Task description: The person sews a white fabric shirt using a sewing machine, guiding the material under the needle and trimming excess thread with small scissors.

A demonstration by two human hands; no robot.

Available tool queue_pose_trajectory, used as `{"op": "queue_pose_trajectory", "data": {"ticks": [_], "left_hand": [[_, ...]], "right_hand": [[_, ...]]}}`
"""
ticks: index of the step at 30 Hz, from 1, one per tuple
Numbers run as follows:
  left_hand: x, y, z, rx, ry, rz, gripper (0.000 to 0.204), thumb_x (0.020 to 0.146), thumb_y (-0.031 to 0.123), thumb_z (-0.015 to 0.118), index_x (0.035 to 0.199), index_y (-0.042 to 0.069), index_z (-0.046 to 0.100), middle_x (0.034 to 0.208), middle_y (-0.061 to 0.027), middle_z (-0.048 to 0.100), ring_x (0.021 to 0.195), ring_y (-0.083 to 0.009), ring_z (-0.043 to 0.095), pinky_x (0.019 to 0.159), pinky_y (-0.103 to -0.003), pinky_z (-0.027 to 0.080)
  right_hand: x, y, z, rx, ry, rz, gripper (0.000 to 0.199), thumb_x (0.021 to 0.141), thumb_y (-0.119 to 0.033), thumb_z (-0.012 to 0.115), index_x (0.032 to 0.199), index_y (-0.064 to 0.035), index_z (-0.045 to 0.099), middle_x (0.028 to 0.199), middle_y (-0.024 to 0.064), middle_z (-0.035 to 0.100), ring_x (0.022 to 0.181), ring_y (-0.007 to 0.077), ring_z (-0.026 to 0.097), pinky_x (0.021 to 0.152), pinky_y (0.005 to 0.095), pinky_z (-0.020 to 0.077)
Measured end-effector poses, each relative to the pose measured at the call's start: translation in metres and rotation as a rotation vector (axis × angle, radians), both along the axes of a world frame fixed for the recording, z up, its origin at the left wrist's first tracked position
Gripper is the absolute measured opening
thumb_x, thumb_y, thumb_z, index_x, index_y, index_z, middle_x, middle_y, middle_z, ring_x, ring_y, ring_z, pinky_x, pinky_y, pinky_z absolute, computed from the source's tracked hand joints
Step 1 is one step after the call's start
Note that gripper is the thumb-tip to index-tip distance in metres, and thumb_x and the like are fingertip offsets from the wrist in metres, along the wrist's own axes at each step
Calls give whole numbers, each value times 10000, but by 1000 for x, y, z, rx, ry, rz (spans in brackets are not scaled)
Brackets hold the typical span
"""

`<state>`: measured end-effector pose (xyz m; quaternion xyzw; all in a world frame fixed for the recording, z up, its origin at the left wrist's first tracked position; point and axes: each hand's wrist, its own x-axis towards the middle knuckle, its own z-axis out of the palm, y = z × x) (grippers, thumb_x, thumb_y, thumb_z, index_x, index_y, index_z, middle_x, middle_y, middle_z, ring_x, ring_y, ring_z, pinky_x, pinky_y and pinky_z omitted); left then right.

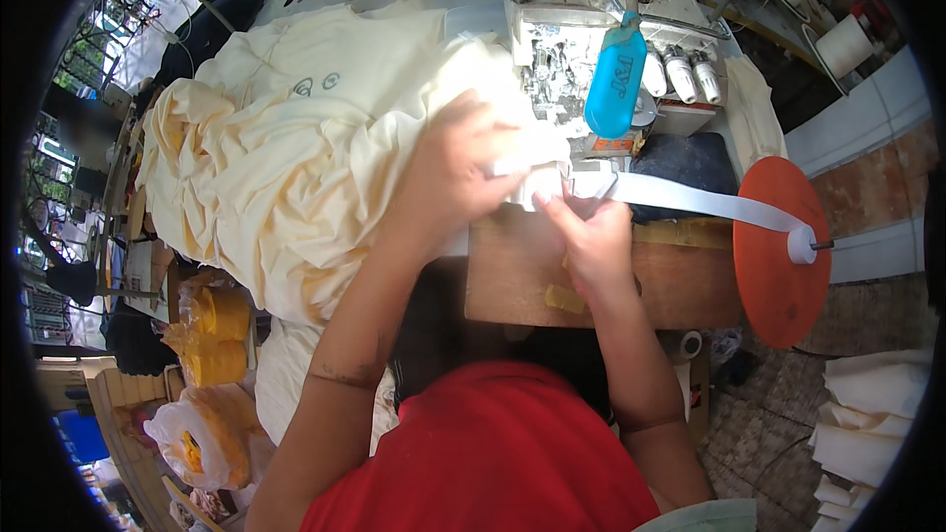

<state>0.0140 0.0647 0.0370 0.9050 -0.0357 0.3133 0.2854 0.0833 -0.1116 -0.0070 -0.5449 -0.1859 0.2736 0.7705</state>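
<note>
A large cream fabric piece point(286, 167), bunched in folds and bearing a small dark print, spreads over the table on the left and up to the sewing machine point(567, 15). My left hand point(458, 167) is over the fabric's right part, its fingers smeared by motion, so its grip is unclear. My right hand point(596, 236) is closed at the fabric's near right edge, thumb on top, pinching it in front of the machine. A white flat tape point(690, 195) runs from beside my right fingers to an orange disc reel point(774, 286). The needle area is hidden.
A blue teardrop-shaped piece point(616, 79) hangs at the machine's front. White thread cones point(843, 44) stand at the upper right. A brown wooden board point(670, 281) lies below my right hand. Yellow bundles point(212, 330) and a plastic bag point(192, 443) sit lower left; folded cream cloth point(867, 404) lies lower right.
</note>
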Motion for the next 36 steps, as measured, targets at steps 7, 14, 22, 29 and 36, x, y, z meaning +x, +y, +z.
{"op": "queue_pose_trajectory", "data": {"ticks": [7, 14, 22, 29, 36], "left_hand": [[-1, -16, -13, -54, -103, 86, 113, 850, 102, 756, 954, 57, 755, 960, -57, 719, 916, -240, 691, 1084, -486, 419], [11, 6, -8, -27, -23, 33, 104, 832, 62, 741, 933, 53, 766, 955, -63, 729, 928, -220, 701, 1123, -437, 389], [13, 8, -11, -70, -114, 55, 164, 781, 61, 700, 934, 52, 758, 936, -82, 711, 913, -295, 598, 823, -373, 499], [16, 10, -8, -99, -25, 45, 106, 817, 90, 716, 905, 57, 764, 940, -76, 732, 930, -257, 651, 974, -430, 442], [20, 33, -11, -32, 66, -1, 93, 853, 134, 745, 922, 89, 786, 980, -48, 752, 1054, -204, 699, 1158, -499, 340]], "right_hand": [[0, 17, 1, 86, -8, -45, 167, 947, -15, 664, 1106, 37, 668, 983, 77, 714, 828, 126, 667, 735, 255, 517], [-13, -5, 7, -205, -13, -70, 126, 933, -93, 724, 995, 17, 720, 832, 19, 713, 697, 78, 640, 635, 228, 501], [-23, 0, 17, -517, -1094, -159, 475, 863, -63, 681, 1328, -12, 600, 709, 181, 666, 595, 295, 678, 568, 392, 536], [-16, 13, 15, -666, -1076, -112, 657, 802, -70, 698, 1429, -14, 511, 656, 157, 653, 572, 317, 660, 569, 457, 532], [-35, -27, 24, -578, -999, -137, 543, 831, -52, 686, 1363, -34, 581, 696, 157, 665, 600, 342, 667, 593, 459, 543]]}}
